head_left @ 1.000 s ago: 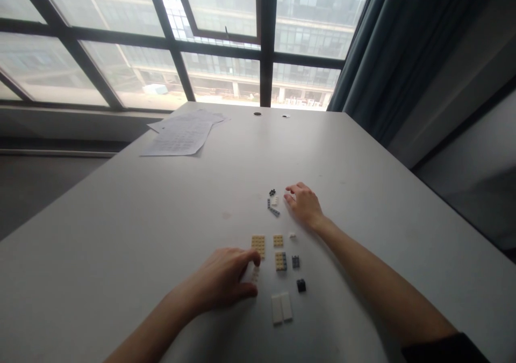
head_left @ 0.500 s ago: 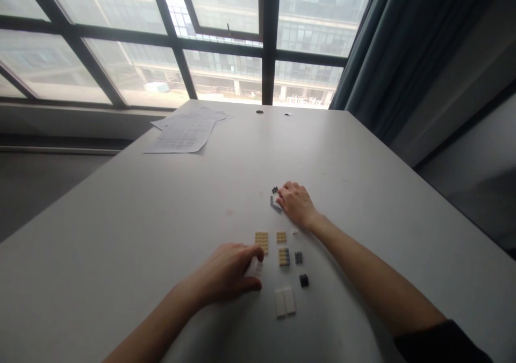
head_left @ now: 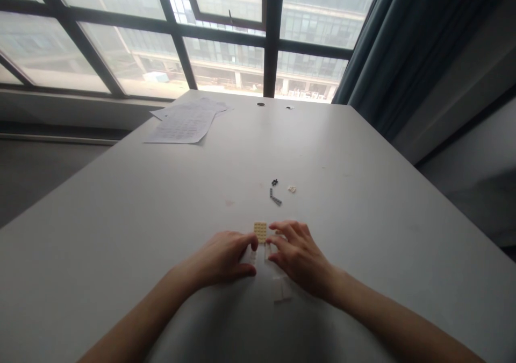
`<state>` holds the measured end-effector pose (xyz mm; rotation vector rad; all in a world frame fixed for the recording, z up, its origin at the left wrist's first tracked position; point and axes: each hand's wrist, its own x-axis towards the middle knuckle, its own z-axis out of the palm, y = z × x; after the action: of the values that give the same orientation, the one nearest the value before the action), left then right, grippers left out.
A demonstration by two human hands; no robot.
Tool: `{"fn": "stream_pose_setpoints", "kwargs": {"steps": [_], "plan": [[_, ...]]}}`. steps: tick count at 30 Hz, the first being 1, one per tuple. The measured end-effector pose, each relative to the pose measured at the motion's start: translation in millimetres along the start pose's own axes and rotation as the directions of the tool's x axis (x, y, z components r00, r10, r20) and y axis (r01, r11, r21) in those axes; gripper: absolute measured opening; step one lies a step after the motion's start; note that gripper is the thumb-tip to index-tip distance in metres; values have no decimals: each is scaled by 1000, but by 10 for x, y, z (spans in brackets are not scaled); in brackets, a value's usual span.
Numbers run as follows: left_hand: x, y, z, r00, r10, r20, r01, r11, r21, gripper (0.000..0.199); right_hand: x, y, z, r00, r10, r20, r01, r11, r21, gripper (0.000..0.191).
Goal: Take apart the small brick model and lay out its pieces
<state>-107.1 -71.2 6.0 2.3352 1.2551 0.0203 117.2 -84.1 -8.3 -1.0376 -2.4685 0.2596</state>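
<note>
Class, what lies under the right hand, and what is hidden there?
A tan brick partly shows beneath the right hand; whatever lies under its palm is covered.

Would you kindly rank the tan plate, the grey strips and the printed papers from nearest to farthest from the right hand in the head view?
1. Tan plate: just left of the right hand.
2. Grey strips: beyond the hand, slightly left.
3. Printed papers: at the far left of the table.
</note>
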Motion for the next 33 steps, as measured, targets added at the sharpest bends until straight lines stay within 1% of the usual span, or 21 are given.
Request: {"fn": "stream_pose_setpoints", "kwargs": {"steps": [3, 6, 8, 14, 17, 20, 22, 25, 30, 33], "plan": [[-15, -2, -10, 1000, -3, -14, 3, 1000, 5, 28, -69, -146, 81, 997, -53, 60, 54, 998, -25, 23], [-28, -18, -8, 1000, -20, -24, 21, 1000, 21, 29, -63, -198, 105, 994, -36, 106, 41, 998, -53, 18], [-32, -32, -1, 1000, -21, -21, 21, 999, 24, 29, -61, -197, 91, 994, -11, 113, 16, 999, -42, 19], [-49, -36, 6, 999, 1, -34, 1, 999, 40, 29, -174, -120, -30, 991, 58, 122, -58, 998, 0, 34], [-51, -4, 23, 998, 23, -56, -21, 999, 33, 29, -277, -101, -81, 986, 48, 161, -49, 999, 2, 39], [-35, 35, 75, 994, 66, -91, -63, 997, 37, 33, -364, -116, -81, 981, 32, 192, -33, 999, 1, 44], [-19, 58, 121, 989, 105, -103, -100, 993, 58, 34, -400, -130, -63, 983, 32, 182, -32, 999, -1, 43], [1, 83, 175, 983, 147, -110, -138, 987, 80, 30, -429, -134, -47, 989, 30, 143, -32, 999, 13, 40], [15, 99, 194, 978, 168, -119, -159, 984, 83, 24, -463, -127, -60, 995, 26, 96, -31, 998, 52, 43], [20, 101, 190, 978, 171, -118, -163, 984, 74, 23, -465, -143, -45, 994, 3, 105, -9, 998, 59, 38]]}}
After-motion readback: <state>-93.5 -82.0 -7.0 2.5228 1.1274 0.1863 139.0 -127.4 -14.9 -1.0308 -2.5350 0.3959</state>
